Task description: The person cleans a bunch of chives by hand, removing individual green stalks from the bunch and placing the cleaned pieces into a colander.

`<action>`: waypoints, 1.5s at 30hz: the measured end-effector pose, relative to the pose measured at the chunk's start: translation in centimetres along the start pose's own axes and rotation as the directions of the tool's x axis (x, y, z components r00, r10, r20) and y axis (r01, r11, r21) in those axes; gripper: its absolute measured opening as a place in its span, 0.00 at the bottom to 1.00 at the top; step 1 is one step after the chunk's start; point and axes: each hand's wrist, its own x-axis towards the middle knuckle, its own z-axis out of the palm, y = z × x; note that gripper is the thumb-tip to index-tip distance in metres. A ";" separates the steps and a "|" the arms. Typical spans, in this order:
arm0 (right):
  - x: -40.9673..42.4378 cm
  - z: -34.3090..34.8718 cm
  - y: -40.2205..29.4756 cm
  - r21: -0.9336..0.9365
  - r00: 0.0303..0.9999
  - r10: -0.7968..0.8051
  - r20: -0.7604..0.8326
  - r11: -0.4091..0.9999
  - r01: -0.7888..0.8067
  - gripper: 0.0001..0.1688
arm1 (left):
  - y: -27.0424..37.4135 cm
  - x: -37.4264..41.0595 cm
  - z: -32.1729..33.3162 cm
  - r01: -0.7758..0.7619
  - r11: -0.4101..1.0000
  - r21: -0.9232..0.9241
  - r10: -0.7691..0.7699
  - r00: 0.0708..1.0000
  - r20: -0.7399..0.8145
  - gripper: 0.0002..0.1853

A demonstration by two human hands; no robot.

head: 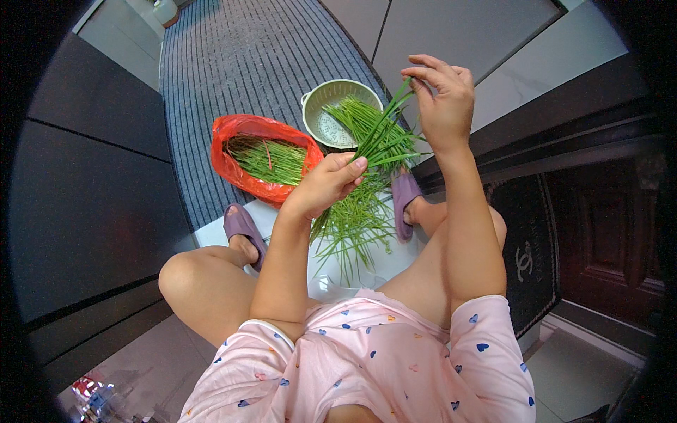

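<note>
My left hand (336,177) is closed around a small bunch of long green leaves, which look like garlic chives (378,140). Up and to the right, my right hand (441,98) pinches the tip of a leaf between thumb and fingers. Behind the bunch stands a pale green plastic colander (317,111), with more chives leaning over its right rim. A red plastic bag (240,182) lies open to the left of it, filled with chive stalks. Loose green leaves (354,227) are scattered below my left hand on a white surface.
My feet in purple slippers (404,198) rest at either side of the loose leaves. A grey striped mat (232,58) runs away under the bag and colander. Dark cabinet fronts (95,211) stand at the left. A black mat (523,254) and a dark wooden door are at the right.
</note>
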 end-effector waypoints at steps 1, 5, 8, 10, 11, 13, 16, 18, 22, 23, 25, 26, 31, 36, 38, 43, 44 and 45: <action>-0.1 0.0 0.2 -0.020 1.000 0.014 -0.017 1.000 -0.014 0.10 | 0.0 0.0 -0.1 0.004 1.000 0.006 -0.004 1.000 0.012 0.13; -0.2 0.1 0.5 -0.167 0.989 0.049 -0.138 0.983 -0.072 0.05 | 0.1 0.0 -0.3 -0.022 1.000 -0.001 0.022 0.999 0.036 0.14; -0.5 0.1 0.2 -0.180 0.981 0.096 -0.167 0.976 -0.126 0.04 | 0.6 -0.3 0.1 -0.029 1.000 0.011 0.029 0.999 0.015 0.15; -0.4 0.0 0.2 -0.169 0.975 0.115 -0.188 0.975 -0.147 0.03 | 0.6 -0.2 0.1 -0.046 0.999 0.027 0.044 0.997 0.059 0.15; -0.2 0.1 0.7 -0.067 0.954 0.203 -0.220 0.973 -0.222 0.02 | 0.6 -0.3 0.1 -0.054 0.998 0.036 0.051 0.995 0.081 0.15; 0.2 -0.1 2.0 0.146 0.890 0.381 -0.253 0.924 -0.354 0.04 | 0.7 -0.4 0.0 -0.054 0.995 0.079 0.048 0.996 0.070 0.16; 0.5 -0.9 1.4 0.362 0.886 0.459 -0.075 0.840 -0.404 0.13 | 0.3 -0.3 -0.1 -0.060 0.990 0.127 0.054 0.997 0.050 0.16; 0.4 -0.5 0.8 0.473 0.885 0.463 0.052 0.769 -0.430 0.17 | 0.3 -0.6 -0.2 -0.061 0.979 0.194 0.053 0.998 0.046 0.16; 0.3 -0.4 0.3 0.375 0.890 0.377 0.256 0.810 -0.451 0.19 | -0.9 0.3 -0.8 -0.113 0.946 0.304 0.099 0.993 0.060 0.16; 0.1 -0.4 0.3 0.357 0.875 0.373 0.308 0.808 -0.470 0.19 | -1.2 0.3 -0.9 -0.117 0.940 0.321 0.104 0.993 0.059 0.16; -0.2 -0.4 0.4 0.315 0.838 0.365 0.405 0.805 -0.503 0.20 | -1.2 0.5 -0.9 -0.117 0.922 0.370 0.105 0.993 0.054 0.17; -0.5 -0.2 0.4 0.350 0.852 0.334 0.404 0.804 -0.481 0.17 | -1.2 0.6 -1.0 -0.110 0.909 0.401 0.100 0.994 0.046 0.18; -0.9 0.3 0.7 0.422 0.893 0.320 0.315 0.796 -0.434 0.12 | -1.4 0.7 -0.9 -0.134 0.913 0.385 0.125 0.991 0.046 0.16; -0.6 1.1 2.1 0.595 0.858 0.512 -0.043 0.703 -0.389 0.10 | 0.2 -0.1 -0.4 -0.068 0.933 0.353 0.065 0.998 0.019 0.16; -0.2 -0.2 2.4 0.752 0.777 0.628 0.043 0.491 -0.439 0.11 | 0.2 -0.4 -1.0 -0.060 0.979 0.197 0.066 0.997 -0.025 0.16; -0.1 -3.0 1.4 0.876 0.823 0.502 0.268 0.228 -0.424 0.08 | 0.7 -0.8 -3.7 -0.139 0.988 -0.065 0.137 0.990 -0.036 0.16; -0.3 -3.5 1.3 0.869 0.847 0.425 0.319 0.227 -0.440 0.07 | 1.0 -1.0 -4.1 -0.109 0.984 -0.138 0.105 0.994 -0.036 0.16; -0.5 -3.9 1.0 0.861 0.864 0.342 0.369 0.224 -0.456 0.07 | 1.1 -1.2 -4.6 -0.116 0.977 -0.179 0.113 0.993 -0.027 0.17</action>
